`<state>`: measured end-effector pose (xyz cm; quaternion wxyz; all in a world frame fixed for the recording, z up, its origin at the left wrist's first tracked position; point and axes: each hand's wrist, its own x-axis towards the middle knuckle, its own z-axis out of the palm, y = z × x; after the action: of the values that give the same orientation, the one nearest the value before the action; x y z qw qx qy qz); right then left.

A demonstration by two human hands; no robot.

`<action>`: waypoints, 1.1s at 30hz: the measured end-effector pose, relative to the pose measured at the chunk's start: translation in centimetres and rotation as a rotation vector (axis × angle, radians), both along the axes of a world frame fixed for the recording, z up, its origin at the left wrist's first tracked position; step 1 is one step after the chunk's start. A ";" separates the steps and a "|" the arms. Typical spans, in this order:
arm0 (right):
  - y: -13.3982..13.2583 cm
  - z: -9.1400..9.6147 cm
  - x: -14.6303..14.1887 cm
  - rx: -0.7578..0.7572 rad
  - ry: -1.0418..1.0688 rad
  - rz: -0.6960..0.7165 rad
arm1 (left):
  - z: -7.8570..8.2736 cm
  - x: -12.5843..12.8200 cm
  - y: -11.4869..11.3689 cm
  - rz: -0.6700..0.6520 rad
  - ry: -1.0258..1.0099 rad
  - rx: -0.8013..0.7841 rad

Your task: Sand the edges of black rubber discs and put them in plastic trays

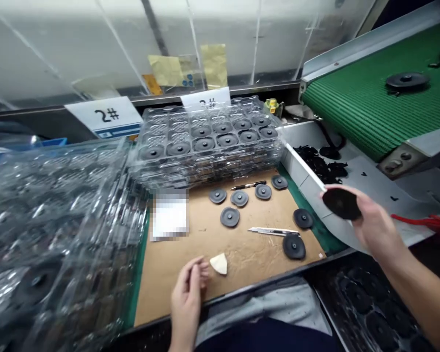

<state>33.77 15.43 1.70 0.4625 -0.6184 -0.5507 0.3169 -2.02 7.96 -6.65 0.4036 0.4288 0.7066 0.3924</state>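
R. hand (377, 227) has the black moulded disc (341, 204) pinched at its rim, thumb on the near side, fingers mostly hidden behind; its smooth, flat face shows. Disc is in the air over the white tray (305, 168), just past the cardboard sheet's (157, 278) R. edge. Rim-only hold looks right: keeps the face unsmudged, tho a light pinch could let it tip, so prob. best w/ thumb & fingers set opposite each other.

L. hand (188, 291) is at the sheet's near edge, loosely half-curled, gripping nothing visible; fingertips just beside a cream wedge (219, 264).

Rest of sheet: 7 similar discs (230, 217), hub up, approx. 5 toward the far edge, 2 by the near R. corner. Utility knife (273, 231) lies w/ its R. end against one of those two; worth minding the blade, prob. the main hazard for the L. hand. Pen (248, 186) by the far edge; white patch (169, 215) nr far L. corner, too blurred to ID.

Beyond far edge: clear tray stack (205, 164), partly filled. Black scraps (320, 164) in white tray; green conveyor (366, 93) overhangs it, limiting headroom.
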 end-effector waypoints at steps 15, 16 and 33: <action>-10.7 -3.1 -21.6 -0.359 0.301 0.651 | 3.7 0.6 -8.6 -0.284 -1.388 -0.272; -10.7 -3.2 -22.1 -0.369 0.279 0.697 | 3.7 -0.1 -9.0 -0.273 -1.417 -0.257; -8.4 -11.6 -23.3 -0.129 -0.441 0.644 | 4.3 -5.3 -10.3 0.172 -1.443 0.001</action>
<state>10.51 7.06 -9.87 0.1705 -0.4951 -0.7815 0.3392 -7.34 -2.34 -2.37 0.7367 0.0063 0.2953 0.6083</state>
